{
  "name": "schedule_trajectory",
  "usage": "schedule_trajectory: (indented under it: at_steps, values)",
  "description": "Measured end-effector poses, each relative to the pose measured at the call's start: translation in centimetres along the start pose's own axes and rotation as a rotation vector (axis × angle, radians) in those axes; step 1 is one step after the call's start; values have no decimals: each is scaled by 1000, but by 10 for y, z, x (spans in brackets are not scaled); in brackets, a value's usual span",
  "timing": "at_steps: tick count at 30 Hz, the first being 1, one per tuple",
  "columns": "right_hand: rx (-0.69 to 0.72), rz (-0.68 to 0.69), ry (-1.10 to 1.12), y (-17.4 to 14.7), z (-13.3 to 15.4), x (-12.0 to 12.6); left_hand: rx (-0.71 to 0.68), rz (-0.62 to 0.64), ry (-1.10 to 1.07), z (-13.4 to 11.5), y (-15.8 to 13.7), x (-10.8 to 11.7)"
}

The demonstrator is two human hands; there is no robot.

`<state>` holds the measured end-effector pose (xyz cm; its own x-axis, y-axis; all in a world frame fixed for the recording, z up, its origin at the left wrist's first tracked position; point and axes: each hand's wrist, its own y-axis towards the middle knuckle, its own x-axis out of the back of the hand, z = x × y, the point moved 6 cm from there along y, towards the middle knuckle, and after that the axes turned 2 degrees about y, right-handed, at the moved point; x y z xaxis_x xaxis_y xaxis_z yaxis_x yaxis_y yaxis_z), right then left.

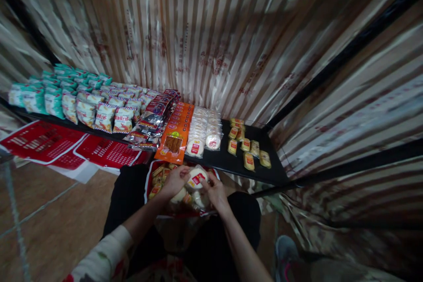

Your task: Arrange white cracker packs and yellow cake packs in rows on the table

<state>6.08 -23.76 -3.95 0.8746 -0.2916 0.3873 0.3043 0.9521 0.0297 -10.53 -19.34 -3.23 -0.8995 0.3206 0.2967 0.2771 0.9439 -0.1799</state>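
Observation:
Between my two hands is a round white packaged cake with a red label, in clear wrapping. My left hand grips its left edge, and my right hand pinches its right side, thumb near the label. Below them, on my lap, rests a red box with a pale rim. Inside lie small yellow wrapped cakes at the left and more round white packaged cakes towards the middle and right. My forearms and hands hide part of the contents.
A long black shelf runs ahead, bearing rows of green-topped snack bags, white snack bags, dark packets, an orange packet, stacked white cakes and yellow cakes. Red printed sheets lie at left. Striped curtain hangs behind.

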Motion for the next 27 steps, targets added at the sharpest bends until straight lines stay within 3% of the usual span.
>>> schedule_trajectory:
  at_steps: [3,7,9,12,15,19,22,24,27]
  values:
    - [-160,64,225,-2,-9,-3,36,32,-43,1,-1,-3]
    - [-343,5,414,-7,-15,-6,187,-3,-250,12,-4,-12]
    - [-383,-30,505,-9,-16,-8,238,12,-314,15,-6,-21]
    - [-397,-19,532,-10,-20,-11,192,59,-326,11,-7,-32]
    - [-320,-20,351,-8,-22,-1,76,63,-212,-3,-8,-32]
    - [7,-208,-161,-5,-6,33,-120,89,234,-33,-7,-27]
    - [222,-185,-328,-3,10,41,-238,135,450,-54,-5,-27]
    - [258,-136,-331,-1,13,43,-263,169,517,-64,-1,-30]
    - [189,-114,-270,6,11,48,-285,185,589,-76,8,-35]
